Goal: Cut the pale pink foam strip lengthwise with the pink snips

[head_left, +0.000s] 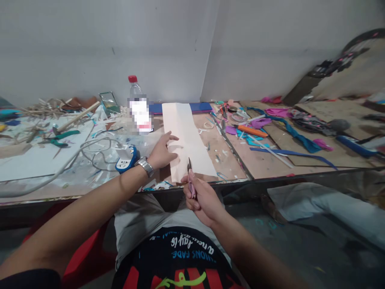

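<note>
A long white sheet of paper [185,132] with a lengthwise crease lies on the table and reaches its front edge. My left hand [164,151] rests on the paper's left edge, thumb and fingers spread, holding nothing. Below the paper's near end, my right hand [200,195] is closed around scissors [192,185] with pinkish handles. Their dark blades point away from me over the near part of the sheet. The far end of the paper lies over a flat blue object [201,107].
Left of the paper are a blue-and-white power strip [126,159] with cables, a red-capped bottle [134,86] and green-handled pliers [61,138]. Right of it lie tape rolls, an orange cutter [252,131] and colored scraps. Someone's light-trousered leg [319,204] shows at the lower right.
</note>
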Available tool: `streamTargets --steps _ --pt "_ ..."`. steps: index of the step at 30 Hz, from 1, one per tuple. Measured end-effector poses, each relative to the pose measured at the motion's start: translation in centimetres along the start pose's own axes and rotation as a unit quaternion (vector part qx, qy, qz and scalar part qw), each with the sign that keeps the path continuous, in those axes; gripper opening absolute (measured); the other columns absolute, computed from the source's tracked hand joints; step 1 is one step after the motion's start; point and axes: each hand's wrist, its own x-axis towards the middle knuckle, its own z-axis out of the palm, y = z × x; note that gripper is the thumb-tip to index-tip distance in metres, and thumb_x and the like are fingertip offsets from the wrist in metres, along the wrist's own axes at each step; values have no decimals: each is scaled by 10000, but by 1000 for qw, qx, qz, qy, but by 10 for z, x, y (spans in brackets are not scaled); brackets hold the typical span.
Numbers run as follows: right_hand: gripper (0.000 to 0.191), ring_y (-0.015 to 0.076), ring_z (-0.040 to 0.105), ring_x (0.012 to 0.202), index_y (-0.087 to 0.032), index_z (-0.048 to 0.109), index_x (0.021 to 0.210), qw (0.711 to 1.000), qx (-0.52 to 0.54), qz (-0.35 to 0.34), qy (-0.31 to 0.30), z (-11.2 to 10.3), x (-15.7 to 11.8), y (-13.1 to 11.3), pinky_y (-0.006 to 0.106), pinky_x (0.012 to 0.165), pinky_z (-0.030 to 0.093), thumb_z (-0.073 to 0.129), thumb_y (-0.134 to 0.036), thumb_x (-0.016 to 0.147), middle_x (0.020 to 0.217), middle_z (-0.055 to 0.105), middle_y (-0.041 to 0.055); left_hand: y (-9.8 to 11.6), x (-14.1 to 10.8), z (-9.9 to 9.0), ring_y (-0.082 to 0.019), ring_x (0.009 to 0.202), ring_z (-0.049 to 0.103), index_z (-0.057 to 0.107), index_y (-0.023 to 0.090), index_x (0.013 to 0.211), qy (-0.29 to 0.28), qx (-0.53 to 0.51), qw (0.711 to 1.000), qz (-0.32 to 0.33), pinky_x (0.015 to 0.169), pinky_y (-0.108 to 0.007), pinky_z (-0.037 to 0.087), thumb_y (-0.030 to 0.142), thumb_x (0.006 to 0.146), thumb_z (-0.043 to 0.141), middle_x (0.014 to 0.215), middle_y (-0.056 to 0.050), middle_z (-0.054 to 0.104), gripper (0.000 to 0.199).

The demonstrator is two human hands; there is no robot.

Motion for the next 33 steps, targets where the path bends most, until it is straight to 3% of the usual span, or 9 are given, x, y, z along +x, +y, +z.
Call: streamTargets --steps 5,9,16,22,33 --pt "501 15 236 304 -152 606 936 1000 12 6 12 0 -1 0 189 351 162 722 -619 794 515 487 -84 1 -1 -3 -207 967 664 704 189 1038 -50 -66 996 -31 815 -336 545 42 634 604 1476 -84 527 441" --pt "506 19 235 295 -148 613 933 1000 17 4 14 -1 0 2 198 344 178 719 -622 794 507 495 -79 3 -2 -5 -169 833 665 726 182 979 -51 -96 992 -61 622 -251 498 61 613 578 1421 -64 586 413" --pt "494 19 235 299 -162 598 883 999 30 5 18 -1 2 1 189 341 166 692 -641 811 502 508 -73 7 -5 -3 -176 900 678 732 186 968 -57 -116 989 -72 660 -237 509 54 610 565 1334 -56 651 417" --pt "509 13 235 296 -156 591 845 999 33 9 10 -3 2 2 181 342 165 719 -645 783 498 501 -80 12 -7 -2 -138 769 660 717 168 987 -68 -136 984 -93 595 -220 475 54 606 551 1203 -78 707 431" --pt "520 16 235 294 -151 590 806 999 33 15 14 -3 3 2 184 340 176 685 -663 807 482 494 -76 11 -6 -2 -147 778 655 711 174 1009 -71 -127 986 -81 643 -248 492 49 628 562 1065 -71 737 428"
